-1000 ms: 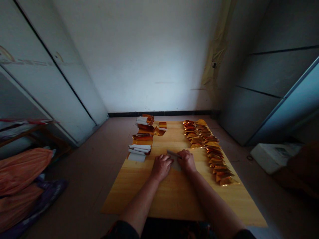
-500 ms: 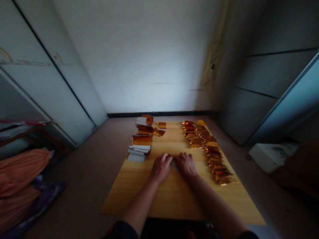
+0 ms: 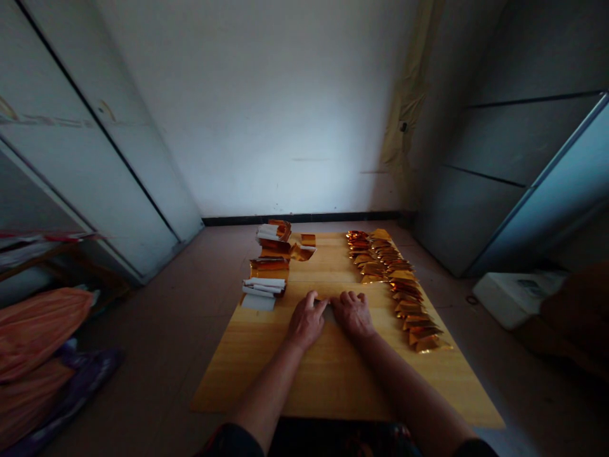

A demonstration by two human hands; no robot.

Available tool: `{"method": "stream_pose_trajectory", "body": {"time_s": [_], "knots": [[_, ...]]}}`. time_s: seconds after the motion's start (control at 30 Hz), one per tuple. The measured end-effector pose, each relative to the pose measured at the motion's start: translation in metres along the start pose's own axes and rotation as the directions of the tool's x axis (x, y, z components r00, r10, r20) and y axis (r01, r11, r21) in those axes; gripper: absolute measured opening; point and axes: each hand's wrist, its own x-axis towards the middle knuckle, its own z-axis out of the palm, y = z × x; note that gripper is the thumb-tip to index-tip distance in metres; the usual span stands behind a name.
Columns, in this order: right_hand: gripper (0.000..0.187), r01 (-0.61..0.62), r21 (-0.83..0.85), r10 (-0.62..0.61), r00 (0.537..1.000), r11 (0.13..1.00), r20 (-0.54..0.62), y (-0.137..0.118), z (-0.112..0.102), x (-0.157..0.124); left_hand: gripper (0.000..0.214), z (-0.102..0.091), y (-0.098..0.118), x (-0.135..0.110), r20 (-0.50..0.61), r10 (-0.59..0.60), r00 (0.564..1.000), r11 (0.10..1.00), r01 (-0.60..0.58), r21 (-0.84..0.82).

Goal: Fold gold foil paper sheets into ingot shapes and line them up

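Note:
My left hand (image 3: pixel 307 322) and my right hand (image 3: pixel 353 315) meet over the middle of the wooden board (image 3: pixel 318 368). Between them is a small sheet of foil paper (image 3: pixel 332 315), mostly covered by the fingers; its grey side shows, with a little gold at the far edge. Thumb and fingers of the left hand are closed on its left side. The right hand's fingers are curled over its right side. To the left lie stacks of gold foil sheets (image 3: pixel 269 269) with pale backs. Along the right are rows of folded gold foil pieces (image 3: pixel 410 298).
A white wall (image 3: pixel 285 114) rises beyond the board. Cabinets (image 3: pixel 95 146) stand at left, and a grey refrigerator-like unit (image 3: pixel 514 165) at right. Orange cloth (image 3: pixel 42 317) hangs at the lower left. A white box (image 3: pixel 504 298) sits on the floor at right.
The hands stay almost in place on the foil paper, with a slight shift at the fingertips. A little more gold shows between them. The whole view has moved slightly.

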Motion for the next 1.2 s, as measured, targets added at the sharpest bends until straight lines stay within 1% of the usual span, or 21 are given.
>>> {"method": "stream_pose_trajectory", "body": {"time_s": [0.1,0.2,0.33,0.47,0.73,0.87,1.0,1.1,1.2], "knots": [[0.026,0.003,-0.008,-0.003,1.0,1.0,0.003,-0.001,0.0,0.0,0.045,-0.002,0.002,0.0,0.029,-0.043,0.999,0.999,0.043,0.003],[0.025,0.025,0.004,-0.025,1.0,1.0,-0.019,0.0,-0.001,-0.004,0.041,-0.004,0.004,0.001,0.042,-0.071,0.997,0.997,0.071,0.002],[0.025,0.063,0.031,-0.062,0.997,0.998,-0.046,0.003,-0.002,-0.012,0.04,-0.004,0.005,0.002,0.066,-0.081,0.995,0.997,0.08,0.017],[0.026,0.094,0.047,-0.093,0.995,0.994,-0.023,0.007,-0.002,-0.018,0.043,-0.004,0.005,0.003,0.083,-0.079,0.993,0.996,0.075,0.056],[0.027,0.092,0.038,-0.091,0.996,0.995,-0.009,0.009,-0.004,-0.018,0.046,-0.006,0.006,0.003,0.123,-0.083,0.989,0.991,0.069,0.114],[0.028,0.09,0.039,-0.09,0.996,0.995,0.004,0.009,-0.005,-0.018,0.048,-0.008,0.008,0.001,0.116,-0.099,0.988,0.989,0.085,0.123],[0.028,0.084,0.036,-0.084,0.996,0.996,0.007,0.009,-0.005,-0.018,0.05,-0.009,0.009,0.001,0.133,-0.122,0.984,0.987,0.106,0.12],[0.028,0.13,0.033,-0.13,0.992,0.991,-0.008,0.007,-0.004,-0.016,0.047,-0.011,0.008,0.005,0.152,-0.084,0.985,0.992,0.068,0.109],[0.029,0.199,0.022,-0.199,0.98,0.98,0.009,0.004,-0.003,-0.011,0.045,-0.015,0.006,0.011,0.189,-0.029,0.981,0.995,0.011,0.097]]}}
